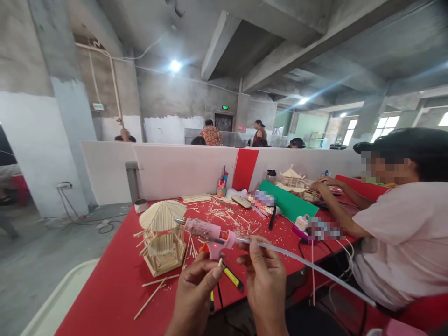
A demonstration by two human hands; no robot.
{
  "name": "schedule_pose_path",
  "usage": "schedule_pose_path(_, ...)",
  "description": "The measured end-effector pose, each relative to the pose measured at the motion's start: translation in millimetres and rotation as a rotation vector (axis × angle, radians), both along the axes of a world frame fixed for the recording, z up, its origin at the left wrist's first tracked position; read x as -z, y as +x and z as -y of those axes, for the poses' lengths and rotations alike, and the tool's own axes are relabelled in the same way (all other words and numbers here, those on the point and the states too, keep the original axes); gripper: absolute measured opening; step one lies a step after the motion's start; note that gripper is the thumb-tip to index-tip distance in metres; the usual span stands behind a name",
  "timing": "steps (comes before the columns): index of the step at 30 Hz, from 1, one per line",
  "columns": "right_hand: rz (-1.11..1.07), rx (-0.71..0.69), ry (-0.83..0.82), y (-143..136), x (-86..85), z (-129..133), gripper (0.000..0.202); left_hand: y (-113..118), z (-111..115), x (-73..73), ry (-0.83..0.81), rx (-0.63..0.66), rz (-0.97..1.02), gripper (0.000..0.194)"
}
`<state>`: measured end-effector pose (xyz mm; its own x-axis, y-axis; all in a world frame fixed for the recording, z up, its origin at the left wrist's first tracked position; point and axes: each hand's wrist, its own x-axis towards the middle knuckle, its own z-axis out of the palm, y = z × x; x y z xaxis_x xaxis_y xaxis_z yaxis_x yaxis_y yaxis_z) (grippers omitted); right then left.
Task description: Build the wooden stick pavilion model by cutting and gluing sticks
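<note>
A pink hot glue gun (pixel 206 232) is in front of me, its metal nozzle toward the left and its handle running down behind my left hand. My left hand (pixel 194 291) is closed, with a short wooden stick (pixel 220 262) pinched between thumb and forefinger; whether its other fingers also grip the handle is hidden. My right hand (pixel 266 284) pinches a long translucent glue stick (pixel 297 255) just behind the gun's rear, where the stick enters. Left of the gun stands a small pavilion model (pixel 163 238) of wooden sticks with a pointed roof.
On the red table (pixel 105 289) lie loose sticks and scraps, a yellow-and-black cutter (pixel 233 278) and a green board (pixel 292 201). A pen cup (pixel 221 187) stands by the white partition (pixel 185 168). To the right, a co-worker (pixel 402 224) handles another stick model (pixel 294 179). Cables hang there.
</note>
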<state>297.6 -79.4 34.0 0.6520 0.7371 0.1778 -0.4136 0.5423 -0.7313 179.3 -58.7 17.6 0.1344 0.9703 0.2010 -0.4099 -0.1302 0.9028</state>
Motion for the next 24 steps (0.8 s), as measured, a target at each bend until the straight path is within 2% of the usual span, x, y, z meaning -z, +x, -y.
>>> schedule_pose_path(3,-0.079,-0.028,0.003,-9.3,-7.0,2.5,0.043,-4.9,2.1,-0.2,0.044,-0.045,-0.026,0.028)
schedule_pose_path(10,-0.047,-0.117,0.009,-15.4,0.3,-0.6,0.036,-13.3,0.3,5.5,0.044,-0.084,-0.006,0.028)
schedule_pose_path(18,-0.094,-0.147,-0.063,-35.6,-10.2,-7.4,0.039,-24.8,2.4,5.4,0.062,-0.130,0.001,0.024)
schedule_pose_path(24,-0.103,-0.194,-0.096,-47.8,-7.8,-9.7,0.040,-30.9,7.1,7.4,0.140,-0.180,-0.059,0.023)
